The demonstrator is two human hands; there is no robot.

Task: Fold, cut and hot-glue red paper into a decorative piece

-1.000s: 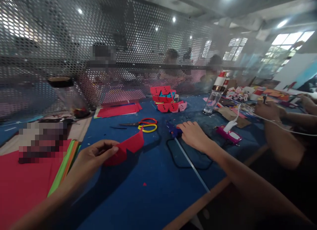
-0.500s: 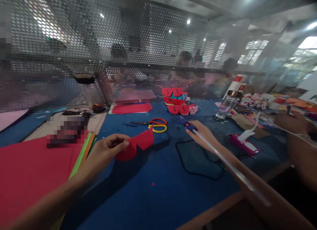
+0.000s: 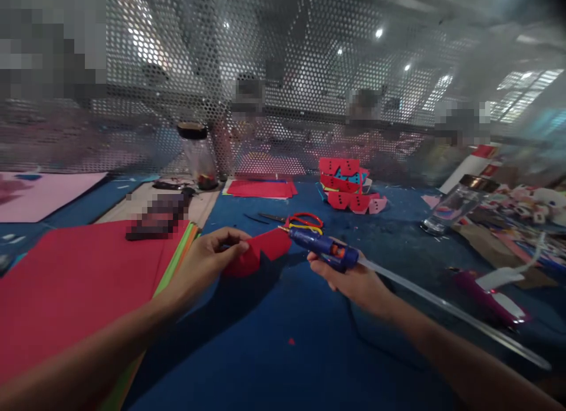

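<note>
My left hand (image 3: 216,255) pinches a red paper piece (image 3: 247,259), folded and notched along its lower edge, above the blue table. In my right hand (image 3: 349,278) is a blue glue gun (image 3: 321,246), its nozzle pointing left at the far right end of the paper. Whether the tip touches the paper I cannot tell. A long clear glue stick (image 3: 442,305) sticks out of the gun's back. Just behind the nozzle lie scissors (image 3: 305,220) with red and yellow handles, partly hidden by the gun.
Red sheets (image 3: 88,281) lie at left beside a dark pixelated item (image 3: 159,216). Cut paper pieces with dots (image 3: 349,184) stand at the back. A jar (image 3: 198,157), a tilted glass bottle (image 3: 457,204) and a purple tool (image 3: 490,299) are around. A perforated screen (image 3: 283,92) rises behind.
My right hand has brought the glue gun nearer and left, up to the red paper. The paper stays pinched in my left hand. The whole view has shifted, with things appearing further right.
</note>
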